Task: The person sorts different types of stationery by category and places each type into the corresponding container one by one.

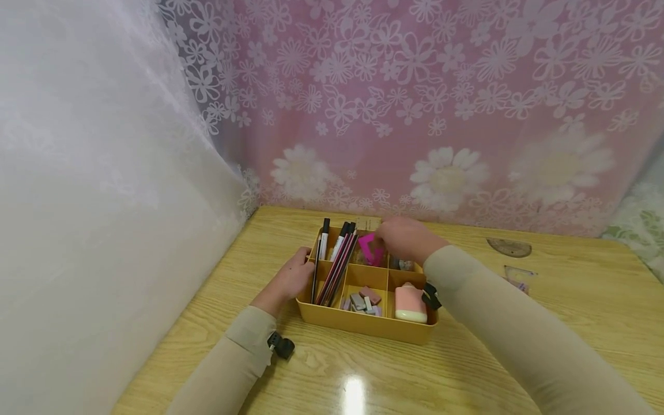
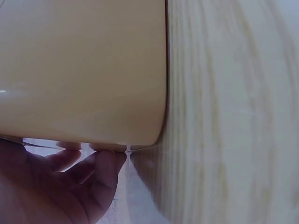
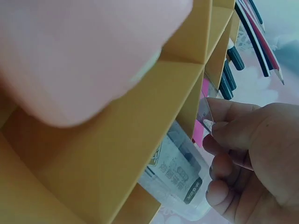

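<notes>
A yellow divided desk organizer (image 1: 363, 329) stands on the table. My left hand (image 1: 290, 279) holds its left side; in the left wrist view the fingers (image 2: 105, 172) bend against its outer wall. My right hand (image 1: 407, 239) is over the back middle compartment, beside a pink set square (image 1: 367, 249). In the right wrist view, thumb and forefinger pinch a clear plastic ruler-like piece (image 3: 204, 114) with markings, its lower part hidden in the compartment. Pencils (image 1: 337, 268) and black-capped markers (image 1: 324, 239) stand in the left compartments.
Erasers (image 1: 365, 300) lie in the front middle compartment, a pink bottle-shaped item (image 1: 411, 302) in the front right. A clear labelled case (image 3: 177, 172) sits behind it. On the table to the right are a protractor (image 1: 509, 248) and a small set square (image 1: 519, 271). A floral curtain (image 1: 363, 115) hangs behind.
</notes>
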The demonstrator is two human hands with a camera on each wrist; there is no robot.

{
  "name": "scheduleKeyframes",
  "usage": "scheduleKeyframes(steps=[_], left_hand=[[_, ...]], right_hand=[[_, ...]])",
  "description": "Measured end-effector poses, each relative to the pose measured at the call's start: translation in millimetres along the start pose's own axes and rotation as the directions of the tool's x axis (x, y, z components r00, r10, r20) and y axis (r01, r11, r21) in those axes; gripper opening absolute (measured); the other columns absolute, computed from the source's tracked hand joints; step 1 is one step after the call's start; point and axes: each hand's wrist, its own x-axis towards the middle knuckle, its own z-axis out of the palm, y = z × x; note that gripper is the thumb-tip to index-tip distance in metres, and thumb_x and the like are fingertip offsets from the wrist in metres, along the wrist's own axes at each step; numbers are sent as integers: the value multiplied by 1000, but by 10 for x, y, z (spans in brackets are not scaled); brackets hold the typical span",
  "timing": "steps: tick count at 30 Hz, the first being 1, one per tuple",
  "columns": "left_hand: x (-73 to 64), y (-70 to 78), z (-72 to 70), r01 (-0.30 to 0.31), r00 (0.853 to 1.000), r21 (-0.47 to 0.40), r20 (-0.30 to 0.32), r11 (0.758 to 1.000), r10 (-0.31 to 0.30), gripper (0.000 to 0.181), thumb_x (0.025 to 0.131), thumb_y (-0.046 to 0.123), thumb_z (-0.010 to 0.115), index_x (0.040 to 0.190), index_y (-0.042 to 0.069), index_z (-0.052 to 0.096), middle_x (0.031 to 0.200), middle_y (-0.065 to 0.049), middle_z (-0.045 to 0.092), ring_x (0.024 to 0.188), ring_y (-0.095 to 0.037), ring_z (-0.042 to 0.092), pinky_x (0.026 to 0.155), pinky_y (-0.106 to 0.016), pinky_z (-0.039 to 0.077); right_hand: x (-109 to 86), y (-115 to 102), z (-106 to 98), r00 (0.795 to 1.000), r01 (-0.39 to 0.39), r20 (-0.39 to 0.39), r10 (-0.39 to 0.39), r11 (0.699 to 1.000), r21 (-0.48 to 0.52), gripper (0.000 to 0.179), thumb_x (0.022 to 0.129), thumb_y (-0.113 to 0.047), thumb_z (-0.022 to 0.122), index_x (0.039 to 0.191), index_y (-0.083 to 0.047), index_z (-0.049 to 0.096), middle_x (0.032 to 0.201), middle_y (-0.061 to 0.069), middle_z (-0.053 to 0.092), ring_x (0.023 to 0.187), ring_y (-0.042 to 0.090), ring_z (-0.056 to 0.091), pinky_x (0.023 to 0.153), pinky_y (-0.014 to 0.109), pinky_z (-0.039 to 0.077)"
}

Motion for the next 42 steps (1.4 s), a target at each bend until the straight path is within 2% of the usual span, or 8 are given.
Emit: scheduleKeyframes(steps=[4, 10, 17, 19, 25, 28, 35, 42], left_hand=[[0, -7, -1, 0, 1000, -6, 6, 1000, 0, 52, 105, 23, 33, 153, 3, 33, 148, -21, 45, 135, -35, 44, 110, -54, 35], [-3, -6, -4, 8, 1000, -13, 5, 1000, -8, 52, 105, 24, 33, 154, 5, 33, 149, -19, 45, 136, -34, 43, 111, -55, 34], [-6, -3, 6, 16, 1000, -13, 7, 1000, -16, 53, 105, 24, 34, 154, 4, 33, 149, -19, 45, 136, -34, 43, 111, -54, 34], [-3, -1, 8, 18, 1000, -13, 5, 1000, -17, 52, 105, 24, 34, 153, 5, 33, 148, -19, 46, 134, -33, 44, 110, -54, 35], [10, -2, 7, 9, 1000, -12, -8, 1000, -10, 49, 105, 22, 35, 150, 4, 36, 144, -19, 49, 131, -34, 47, 109, -54, 36], [18, -13, 15, 10, 1000, -12, -7, 1000, -10, 49, 105, 23, 35, 150, 4, 36, 145, -19, 48, 133, -34, 46, 110, -54, 35], [10, -20, 15, 18, 1000, -16, 0, 1000, -18, 51, 105, 25, 34, 152, 6, 35, 148, -18, 46, 134, -33, 45, 110, -55, 35], [-13, 11, 7, 15, 1000, -3, 5, 1000, -15, 52, 105, 24, 33, 153, 5, 34, 150, -19, 44, 137, -34, 42, 112, -55, 33]], right_hand=[[8, 11, 5, 1000, -8, 0, 8, 999, -43, 22, 98, -3, 62, 102, -15, 80, 95, -2, 71, 87, 19, 63, 80, 38, 56], [-38, 32, -32, 999, -36, -11, 36, 999, -6, 28, 99, -2, 59, 111, -16, 79, 109, 2, 71, 100, 24, 65, 82, 41, 57], [-175, 149, -143, 997, -70, -25, 71, 997, 12, 27, 99, -6, 56, 113, -17, 76, 120, 7, 69, 102, 27, 65, 60, 33, 53], [-232, 218, -171, 996, -76, -38, 76, 997, 9, 30, 99, -5, 53, 115, -16, 75, 122, 8, 66, 104, 28, 64, 59, 33, 50], [-440, 486, -214, 991, -45, -121, 54, 996, 82, 31, 99, -3, 49, 116, -10, 73, 114, 9, 64, 98, 28, 63, 76, 43, 54], [-561, 625, -236, 986, -36, -155, 54, 992, 119, 31, 99, -2, 48, 117, -7, 73, 113, 11, 64, 99, 30, 63, 79, 47, 53], [-885, 952, -259, 986, -76, -137, 96, 986, 146, 27, 99, -3, 52, 120, -2, 69, 114, 14, 65, 105, 36, 62, 84, 54, 52], [-1220, 1324, -89, 985, -145, -67, 161, 969, 199, 26, 98, -7, 59, 121, 3, 67, 112, 17, 67, 101, 38, 63, 81, 55, 52]])
